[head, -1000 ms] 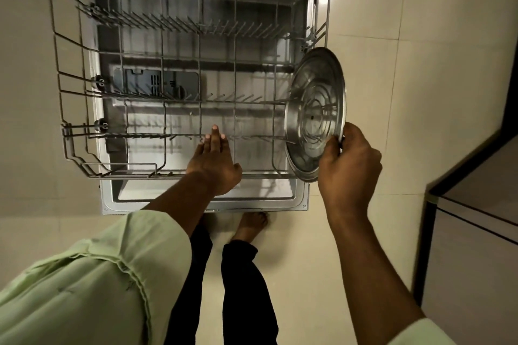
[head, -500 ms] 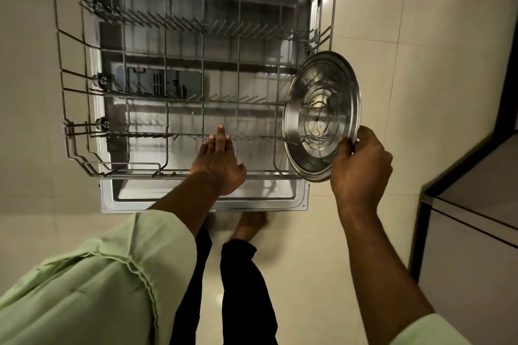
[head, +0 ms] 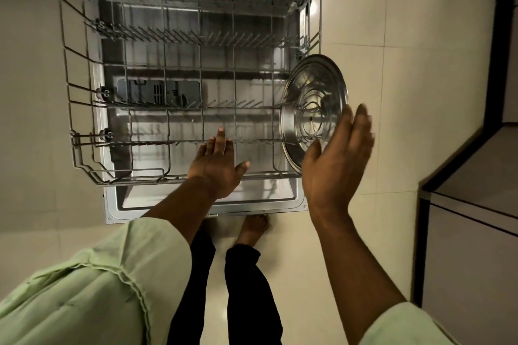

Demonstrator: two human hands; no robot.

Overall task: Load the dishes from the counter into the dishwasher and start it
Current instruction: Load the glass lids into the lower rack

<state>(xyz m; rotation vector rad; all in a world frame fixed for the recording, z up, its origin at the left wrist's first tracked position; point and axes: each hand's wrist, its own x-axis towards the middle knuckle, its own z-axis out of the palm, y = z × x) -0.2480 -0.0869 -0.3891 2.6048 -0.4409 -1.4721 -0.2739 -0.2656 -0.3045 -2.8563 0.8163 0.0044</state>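
Left hand flat on rack front edge, fingers straight; right hand spread, holding nothing, just beside steel plate upright at rack right side.

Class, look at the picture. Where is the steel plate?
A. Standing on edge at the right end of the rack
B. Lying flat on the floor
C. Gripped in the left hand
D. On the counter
A: the plate stands on edge among the tines at the right end of the rack, with the right hand open beside it.
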